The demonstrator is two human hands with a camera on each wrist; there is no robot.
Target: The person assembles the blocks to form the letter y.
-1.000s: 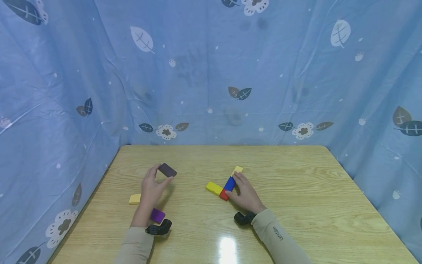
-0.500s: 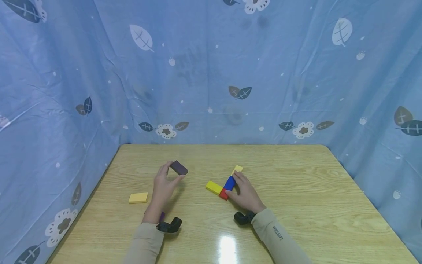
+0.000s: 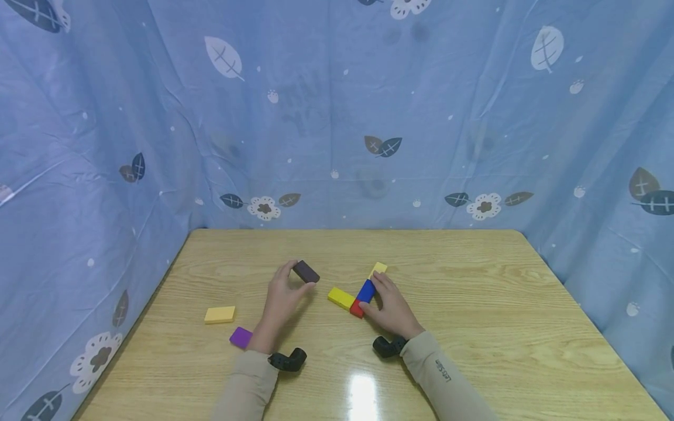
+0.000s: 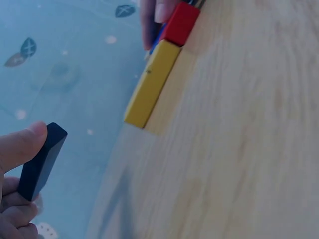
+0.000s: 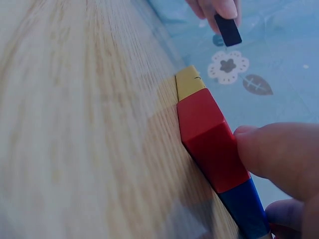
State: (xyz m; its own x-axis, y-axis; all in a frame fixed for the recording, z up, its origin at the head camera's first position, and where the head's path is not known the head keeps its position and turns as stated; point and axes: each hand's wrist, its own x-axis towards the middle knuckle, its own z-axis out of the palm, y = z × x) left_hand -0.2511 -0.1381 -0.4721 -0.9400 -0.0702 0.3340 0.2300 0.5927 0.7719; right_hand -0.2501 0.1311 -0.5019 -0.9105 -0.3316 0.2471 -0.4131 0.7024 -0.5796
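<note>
My left hand (image 3: 282, 301) pinches a black rectangular block (image 3: 306, 272) between thumb and fingers, above the table. In the right wrist view the black block (image 5: 228, 31) hangs beyond the row. My right hand (image 3: 392, 307) rests at the joined blocks: its thumb touches the red block (image 5: 209, 139), and its fingers curl by the blue block (image 3: 365, 290). A yellow block (image 3: 341, 298) meets the red one at an angle. A pale yellow block (image 3: 379, 268) continues from the blue one's far end, partly covered by the fingertips.
At the left of the wooden table (image 3: 474, 280) lie another pale yellow block (image 3: 220, 314) and a purple block (image 3: 241, 337), the latter partly behind my left wrist. A blue patterned curtain (image 3: 337, 105) surrounds the table's back and sides.
My left hand has moved rightward with the black block, closer to the yellow block. The purple and left pale yellow blocks have come into fuller view. My right hand has stayed in place.
</note>
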